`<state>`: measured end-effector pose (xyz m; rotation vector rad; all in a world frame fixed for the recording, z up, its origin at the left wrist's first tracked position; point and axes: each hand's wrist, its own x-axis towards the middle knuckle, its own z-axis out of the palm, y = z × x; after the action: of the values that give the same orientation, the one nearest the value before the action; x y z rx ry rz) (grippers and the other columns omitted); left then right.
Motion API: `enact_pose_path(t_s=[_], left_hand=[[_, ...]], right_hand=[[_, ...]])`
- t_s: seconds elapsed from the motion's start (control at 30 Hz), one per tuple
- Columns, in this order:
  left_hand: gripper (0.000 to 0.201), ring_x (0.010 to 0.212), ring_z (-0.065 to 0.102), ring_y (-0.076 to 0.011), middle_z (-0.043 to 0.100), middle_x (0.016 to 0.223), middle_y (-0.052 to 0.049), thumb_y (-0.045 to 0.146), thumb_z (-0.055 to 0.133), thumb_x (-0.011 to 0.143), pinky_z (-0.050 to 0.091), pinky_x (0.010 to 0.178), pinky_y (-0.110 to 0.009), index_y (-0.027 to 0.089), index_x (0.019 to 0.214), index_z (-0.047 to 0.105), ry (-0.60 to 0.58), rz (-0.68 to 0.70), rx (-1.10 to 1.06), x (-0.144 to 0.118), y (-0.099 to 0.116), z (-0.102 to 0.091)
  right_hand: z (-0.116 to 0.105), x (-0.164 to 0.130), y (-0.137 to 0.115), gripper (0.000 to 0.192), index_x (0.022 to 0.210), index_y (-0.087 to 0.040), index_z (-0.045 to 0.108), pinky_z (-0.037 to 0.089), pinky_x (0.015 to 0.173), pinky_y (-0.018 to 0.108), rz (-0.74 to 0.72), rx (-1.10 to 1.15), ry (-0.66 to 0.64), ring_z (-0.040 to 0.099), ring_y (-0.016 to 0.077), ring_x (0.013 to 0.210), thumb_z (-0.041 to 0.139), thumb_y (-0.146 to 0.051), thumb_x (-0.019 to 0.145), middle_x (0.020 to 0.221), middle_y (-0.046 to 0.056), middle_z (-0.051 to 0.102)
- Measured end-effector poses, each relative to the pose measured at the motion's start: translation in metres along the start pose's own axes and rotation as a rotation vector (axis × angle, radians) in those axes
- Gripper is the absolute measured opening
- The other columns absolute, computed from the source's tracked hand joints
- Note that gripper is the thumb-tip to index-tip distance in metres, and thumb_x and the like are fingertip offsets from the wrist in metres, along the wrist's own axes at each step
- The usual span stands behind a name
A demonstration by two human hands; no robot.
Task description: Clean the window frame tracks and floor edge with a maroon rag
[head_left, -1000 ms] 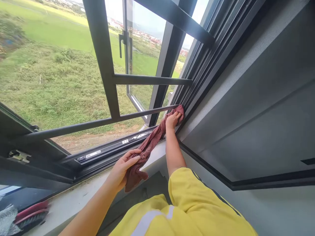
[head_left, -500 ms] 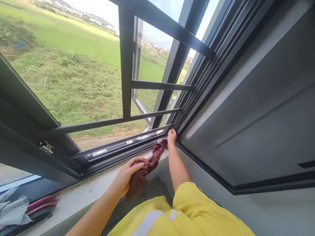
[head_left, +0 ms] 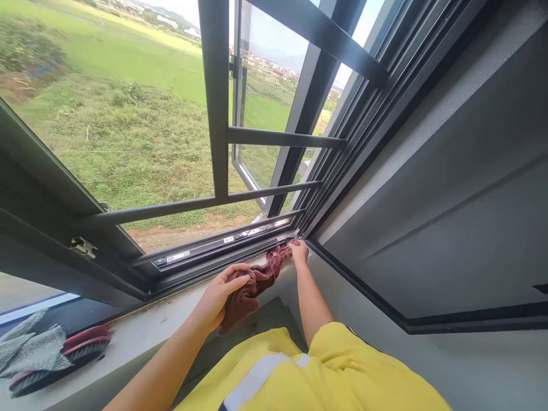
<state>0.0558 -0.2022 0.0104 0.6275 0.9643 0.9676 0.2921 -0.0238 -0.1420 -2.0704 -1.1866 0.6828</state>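
Note:
A maroon cloth (head_left: 266, 273) stretches between my two hands along the inner edge of the window sill (head_left: 165, 319). My left hand (head_left: 226, 292) grips its bunched near end, and a loose fold hangs below the fingers. At the far right corner of the window frame (head_left: 214, 265), my right hand (head_left: 299, 251) is closed on the cloth's other end, low against the frame's bottom rail. The right fingertips are partly hidden by the cloth and too small to see in detail.
Dark horizontal bars (head_left: 274, 137) cross the opening in front of me. An outward-opened glass pane (head_left: 265, 108) stands beyond them. To the right is a large dark screen panel (head_left: 449, 228). A grey cloth (head_left: 36, 351) and a red-backed brush (head_left: 88, 342) lie on the sill at left.
My right hand has come slightly down from the frame corner, drawing the cloth's far end with it. My left hand keeps its hold. The view has shifted a little.

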Motion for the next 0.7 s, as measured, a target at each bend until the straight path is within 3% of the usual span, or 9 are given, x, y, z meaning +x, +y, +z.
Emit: enact_pose_path(t_s=[0.13, 0.2, 0.37, 0.47, 0.57, 0.7], left_hand=[[0.04, 0.061, 0.063, -0.0168, 0.065, 0.092, -0.005, 0.028, 0.076, 0.069, 0.055, 0.053, -0.032, 0.02, 0.101, 0.054, -0.022, 0.002, 0.006, 0.006, 0.001, 0.005], [0.039, 0.062, 0.064, -0.017, 0.064, 0.095, -0.006, 0.028, 0.076, 0.068, 0.055, 0.054, -0.032, 0.019, 0.099, 0.054, -0.042, 0.014, -0.006, 0.008, 0.002, 0.01], [0.037, 0.064, 0.064, -0.0169, 0.064, 0.094, -0.006, 0.027, 0.075, 0.07, 0.054, 0.054, -0.03, 0.018, 0.1, 0.055, -0.058, 0.021, -0.02, 0.01, 0.002, 0.014], [0.035, 0.068, 0.063, -0.016, 0.063, 0.09, -0.004, 0.025, 0.075, 0.069, 0.054, 0.055, -0.028, 0.018, 0.097, 0.056, -0.046, 0.031, -0.022, 0.011, -0.001, 0.011], [0.036, 0.071, 0.063, -0.0157, 0.063, 0.089, -0.003, 0.025, 0.076, 0.068, 0.054, 0.056, -0.027, 0.018, 0.097, 0.056, -0.029, 0.032, -0.012, 0.011, -0.001, 0.01], [0.038, 0.067, 0.062, -0.0149, 0.064, 0.091, -0.005, 0.028, 0.075, 0.069, 0.052, 0.054, -0.026, 0.018, 0.1, 0.055, -0.047, 0.02, 0.007, 0.012, 0.0, 0.012]], right_hand=[[-0.036, 0.027, -0.058, 0.035, 0.119, -0.018, 0.056, 0.038, 0.098, 0.03, -0.286, -0.056, 0.442, 0.05, 0.0209, 0.109, 0.042, -0.023, 0.088, 0.117, 0.011, 0.054], [-0.046, 0.037, -0.082, 0.037, 0.121, -0.016, 0.054, 0.036, 0.099, 0.031, -0.411, -0.15, 0.508, 0.047, 0.0222, 0.111, 0.033, -0.017, 0.091, 0.116, 0.013, 0.054], [-0.044, 0.044, -0.096, 0.035, 0.113, -0.012, 0.054, 0.042, 0.088, 0.036, -0.374, -0.294, 0.351, 0.051, 0.0251, 0.102, 0.026, -0.022, 0.095, 0.109, 0.017, 0.052], [-0.044, 0.046, -0.094, 0.03, 0.11, -0.014, 0.057, 0.044, 0.083, 0.037, -0.265, -0.274, 0.307, 0.057, 0.0233, 0.091, 0.036, -0.022, 0.092, 0.105, 0.016, 0.052], [-0.051, 0.048, -0.093, 0.024, 0.101, -0.016, 0.064, 0.045, 0.081, 0.032, -0.271, -0.191, 0.28, 0.058, 0.0206, 0.086, 0.049, -0.018, 0.082, 0.101, 0.012, 0.057], [-0.064, 0.042, -0.083, 0.027, 0.096, -0.019, 0.068, 0.046, 0.072, 0.023, -0.308, -0.007, 0.027, 0.06, 0.0157, 0.076, 0.058, -0.014, 0.072, 0.087, 0.003, 0.064]])
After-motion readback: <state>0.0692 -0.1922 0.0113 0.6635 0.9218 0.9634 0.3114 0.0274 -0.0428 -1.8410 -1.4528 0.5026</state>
